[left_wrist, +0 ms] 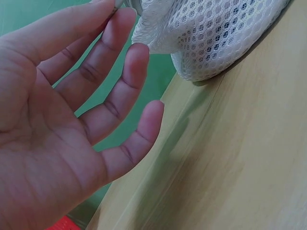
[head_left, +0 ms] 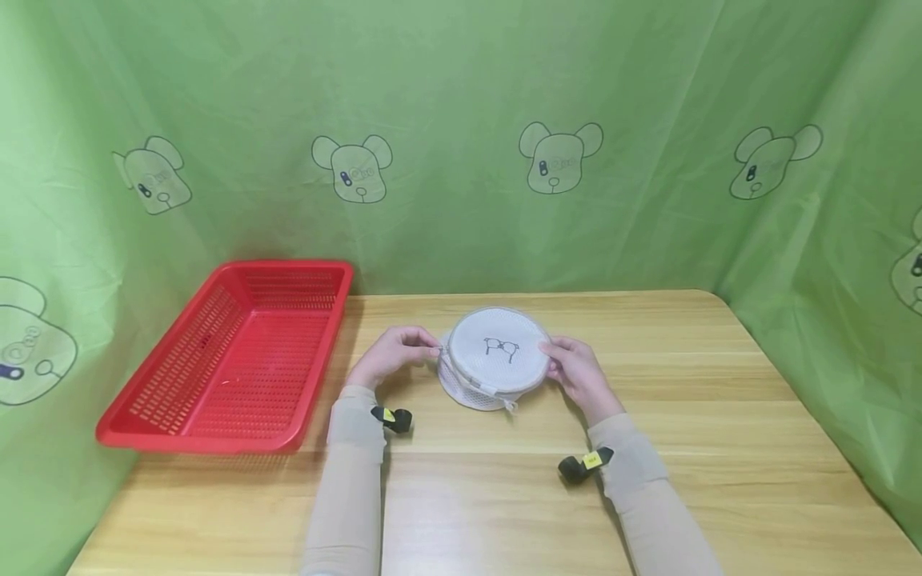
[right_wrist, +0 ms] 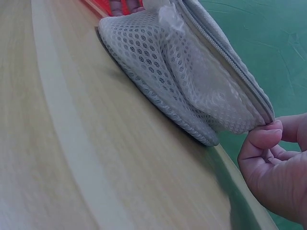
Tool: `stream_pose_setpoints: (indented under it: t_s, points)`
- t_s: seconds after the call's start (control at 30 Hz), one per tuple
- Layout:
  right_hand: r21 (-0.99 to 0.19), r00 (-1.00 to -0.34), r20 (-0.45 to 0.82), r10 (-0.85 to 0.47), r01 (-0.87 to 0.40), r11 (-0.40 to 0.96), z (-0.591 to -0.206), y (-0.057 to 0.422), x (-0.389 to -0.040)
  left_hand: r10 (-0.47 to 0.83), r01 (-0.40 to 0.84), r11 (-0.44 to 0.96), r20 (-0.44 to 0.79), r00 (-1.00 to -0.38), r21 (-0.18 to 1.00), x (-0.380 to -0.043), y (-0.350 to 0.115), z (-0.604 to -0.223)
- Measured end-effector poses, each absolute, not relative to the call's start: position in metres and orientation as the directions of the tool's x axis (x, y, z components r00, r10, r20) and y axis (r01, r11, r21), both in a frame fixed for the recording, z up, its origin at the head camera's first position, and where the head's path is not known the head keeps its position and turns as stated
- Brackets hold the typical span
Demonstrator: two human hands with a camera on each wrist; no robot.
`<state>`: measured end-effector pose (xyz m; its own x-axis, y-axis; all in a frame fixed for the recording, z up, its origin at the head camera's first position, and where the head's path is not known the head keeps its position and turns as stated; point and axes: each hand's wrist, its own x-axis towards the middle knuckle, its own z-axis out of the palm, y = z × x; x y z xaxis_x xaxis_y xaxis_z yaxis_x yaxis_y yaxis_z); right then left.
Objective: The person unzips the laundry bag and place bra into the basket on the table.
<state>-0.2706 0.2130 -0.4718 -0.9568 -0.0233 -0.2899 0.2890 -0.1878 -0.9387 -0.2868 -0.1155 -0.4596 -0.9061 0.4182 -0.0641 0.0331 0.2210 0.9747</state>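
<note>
A round white mesh laundry bag (head_left: 499, 350) with a glasses drawing on its top stands on the table, its top tilted over the mesh side. At its left edge my left hand (head_left: 394, 352) pinches a small grey zipper pull (left_wrist: 119, 4) between thumb and index finger; the other fingers are spread and loosely bent. On the opposite side, my right hand (head_left: 576, 372) pinches the zipped rim between thumb and fingers. The zipper (right_wrist: 225, 55) runs along this rim, and the mesh wall (right_wrist: 144, 52) sags in folds below it. A short tab (head_left: 511, 406) hangs at the front.
To the left a red plastic basket (head_left: 302, 432) with slotted walls stands on the wooden table (head_left: 475, 512). Green curtains (head_left: 461, 232) with printed bear heads close off the back and both sides. A small black camera is strapped to each wrist.
</note>
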Motion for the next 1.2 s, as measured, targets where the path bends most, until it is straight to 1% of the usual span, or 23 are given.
stream_pose_setpoints:
  t_s: [0.5, 0.93, 1.2]
  points:
    - [-0.939, -0.959, -0.284, -0.019, 0.282, -0.195, -0.472, 0.2124, -0.2707, 0.466, 0.03, 0.213, -0.074, -0.881, 0.977, -0.2875, -0.115, -0.4592]
    - [-0.94, -0.957, -0.289, -0.039, 0.291, -0.177, -0.4694, 0.2141, -0.2702, 0.508, 0.063, 0.25, -0.076, -0.858, 0.966, -0.2863, -0.1149, -0.4569]
    - [-0.939, -0.957, -0.289, -0.021, 0.288, -0.186, -0.4718, 0.2132, -0.2701, 0.546, 0.065, 0.254, -0.088, -0.833, 0.965, -0.2863, -0.1136, -0.4594]
